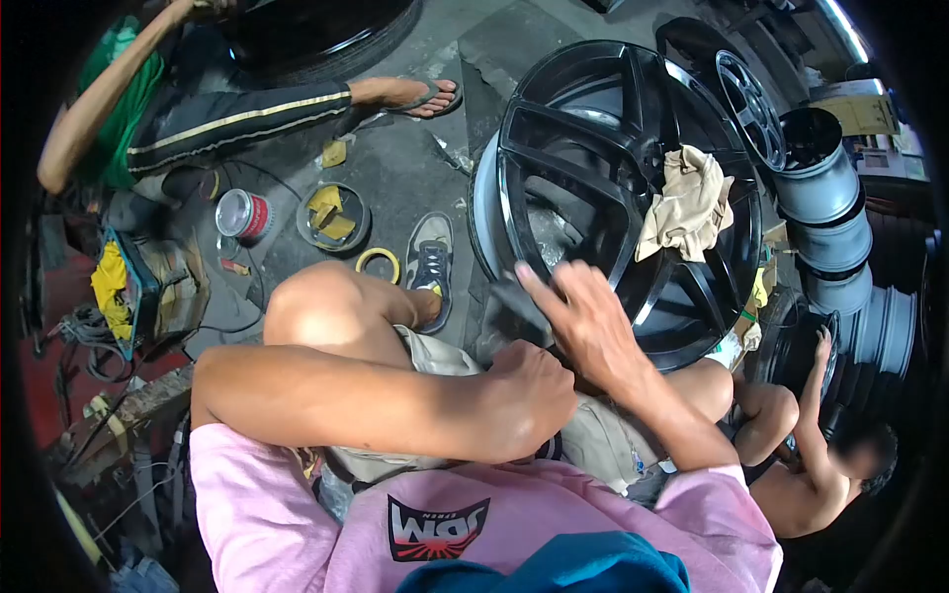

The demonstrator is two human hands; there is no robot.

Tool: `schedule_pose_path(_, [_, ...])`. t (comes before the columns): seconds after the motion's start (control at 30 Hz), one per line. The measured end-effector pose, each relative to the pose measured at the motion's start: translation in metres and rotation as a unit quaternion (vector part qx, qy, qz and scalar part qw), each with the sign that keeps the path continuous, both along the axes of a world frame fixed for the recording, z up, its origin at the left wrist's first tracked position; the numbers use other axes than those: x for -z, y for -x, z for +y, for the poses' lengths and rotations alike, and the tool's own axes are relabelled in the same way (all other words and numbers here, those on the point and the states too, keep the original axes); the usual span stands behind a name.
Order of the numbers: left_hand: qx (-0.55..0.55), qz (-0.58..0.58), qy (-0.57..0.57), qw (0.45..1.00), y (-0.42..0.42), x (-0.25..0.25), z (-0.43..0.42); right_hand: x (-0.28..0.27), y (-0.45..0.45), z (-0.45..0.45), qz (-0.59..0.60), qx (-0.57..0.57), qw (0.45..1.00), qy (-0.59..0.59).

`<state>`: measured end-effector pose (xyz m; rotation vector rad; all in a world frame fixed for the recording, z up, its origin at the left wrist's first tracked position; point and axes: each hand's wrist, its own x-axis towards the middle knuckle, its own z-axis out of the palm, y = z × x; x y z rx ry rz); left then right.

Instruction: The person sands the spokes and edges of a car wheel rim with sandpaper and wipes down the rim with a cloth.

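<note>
My left hand (532, 393) is closed in a fist low in the centre; what it holds, if anything, is hidden. Just above and right of it, my right hand (593, 321) has one finger stretched out and the others bent. A dark, blurred piece (518, 308) shows beside that finger; I cannot tell which hand touches it. Beyond both hands a large black spoked wheel rim (583, 183) leans over a grey rim edge (485, 212). A crumpled beige cloth (689, 203) lies on its spokes.
A bowl with yellow pieces (334, 217), a can (244, 214) and a tape roll (379, 266) are on the floor. One person's sandalled foot (425, 97) extends from the upper left. Another person (806, 474) sits at lower right, near stacked rims (828, 237).
</note>
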<state>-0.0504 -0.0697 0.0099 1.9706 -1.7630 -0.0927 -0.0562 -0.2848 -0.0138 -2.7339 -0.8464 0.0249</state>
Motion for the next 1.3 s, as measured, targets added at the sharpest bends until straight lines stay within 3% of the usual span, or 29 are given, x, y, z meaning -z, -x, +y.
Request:
schedule_pose_path(0.1, [-0.018,0.061,0.063,0.996,0.002,0.007,-0.006,-0.007,-0.056,0.011,-0.058,-0.042,0.997,0.025])
schedule_pose_path(0.17, [0.041,0.113,-0.082,0.989,0.0,0.003,-0.005,-0.006,-0.062,0.001,-0.071,-0.079,0.994,0.04])
schedule_pose_path(0.2, [0.041,0.114,-0.082,0.989,0.001,0.005,-0.004,-0.013,-0.056,-0.008,-0.052,-0.169,0.982,0.072])
schedule_pose_path(0.27, [-0.03,0.083,0.069,0.994,0.005,0.01,-0.002,-0.021,-0.035,-0.025,-0.022,-0.28,0.952,0.121])
schedule_pose_path(0.37, [-0.015,0.088,0.037,0.995,0.006,0.012,0.0,-0.027,-0.04,-0.033,-0.015,-0.313,0.942,0.12])
schedule_pose_path(0.47, [-0.043,0.026,0.117,0.992,0.009,0.027,-0.006,-0.008,-0.09,-0.01,-0.069,-0.231,0.967,0.085])
schedule_pose_path(0.57, [-0.047,0.045,0.13,0.989,-0.001,0.019,0.001,0.004,-0.127,0.004,-0.104,-0.099,0.99,0.015])
schedule_pose_path(0.7, [-0.076,0.008,0.157,0.985,-0.009,0.021,0.009,0.002,-0.051,-0.017,-0.007,-0.105,0.994,-0.009])
schedule_pose_path(0.77, [-0.048,0.158,-0.123,0.978,-0.016,0.017,0.007,-0.003,0.003,-0.033,0.049,-0.069,0.996,0.002])
schedule_pose_path(0.8, [-0.026,0.092,-0.061,0.994,-0.041,-0.012,0.029,-0.009,0.025,-0.038,0.063,-0.036,0.997,-0.002])
schedule_pose_path(0.83, [-0.02,0.094,-0.061,0.993,-0.054,-0.008,0.036,-0.013,0.043,-0.04,0.077,-0.003,0.997,-0.008])
schedule_pose_path(0.87, [-0.037,0.013,0.076,0.996,-0.067,-0.005,0.04,-0.022,0.052,-0.035,0.085,0.036,0.994,-0.05])
schedule_pose_path(0.93, [-0.091,0.06,-0.002,0.994,-0.099,-0.019,0.027,-0.02,0.067,-0.03,0.084,0.091,0.987,-0.106])
schedule_pose_path(0.97, [-0.125,0.179,-0.217,0.952,-0.116,-0.035,0.013,-0.019,0.071,-0.027,0.082,0.14,0.974,-0.16])
schedule_pose_path(1.03, [-0.186,0.113,-0.14,0.966,-0.133,-0.019,0.019,-0.016,0.068,-0.017,0.07,0.198,0.96,-0.185])
schedule_pose_path(1.1, [-0.204,0.065,-0.145,0.966,-0.13,0.005,0.021,-0.014,0.057,-0.016,0.035,0.229,0.944,-0.236])
schedule_pose_path(1.2, [-0.221,-0.051,-0.324,0.918,-0.094,0.013,0.01,-0.012,0.055,-0.022,0.033,0.208,0.955,-0.209])
schedule_pose_path(1.3, [-0.123,-0.079,-0.323,0.935,-0.044,0.038,0.0,-0.002,0.068,-0.028,0.056,0.177,0.972,-0.141])
